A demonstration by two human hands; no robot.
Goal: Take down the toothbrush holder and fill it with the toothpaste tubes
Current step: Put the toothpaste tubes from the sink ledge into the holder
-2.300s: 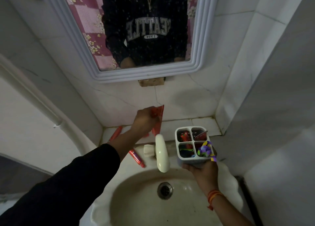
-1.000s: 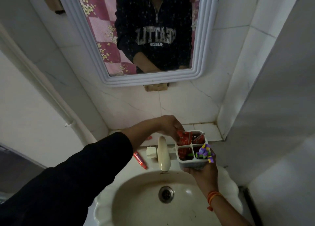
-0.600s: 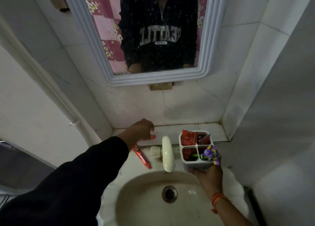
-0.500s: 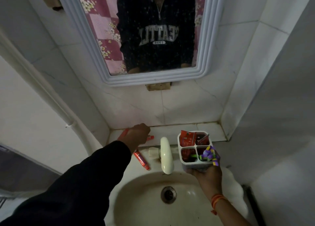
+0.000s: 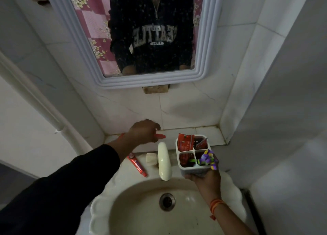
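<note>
My right hand (image 5: 206,177) holds a white toothbrush holder (image 5: 193,166) with several compartments, upright, over the right rim of the sink. Red toothpaste tubes (image 5: 184,142) stand in its compartments, and a purple and green item (image 5: 207,159) sticks out of the near right one. My left hand (image 5: 144,131) is closed around a red toothpaste tube (image 5: 160,136) on the tiled ledge behind the tap; only the tube's ends show. Another red tube (image 5: 136,165) lies on the sink rim left of the tap.
A cream tap (image 5: 164,161) stands between my two hands, over a white basin (image 5: 141,211) with a metal drain (image 5: 166,201). A white-framed mirror (image 5: 85,61) hangs on the tiled wall above. A white pipe (image 5: 33,96) runs down the left wall.
My left hand put a red tube into the holder's far left compartment, then moved left to the ledge and closed on another tube. My right hand kept the holder in place.
</note>
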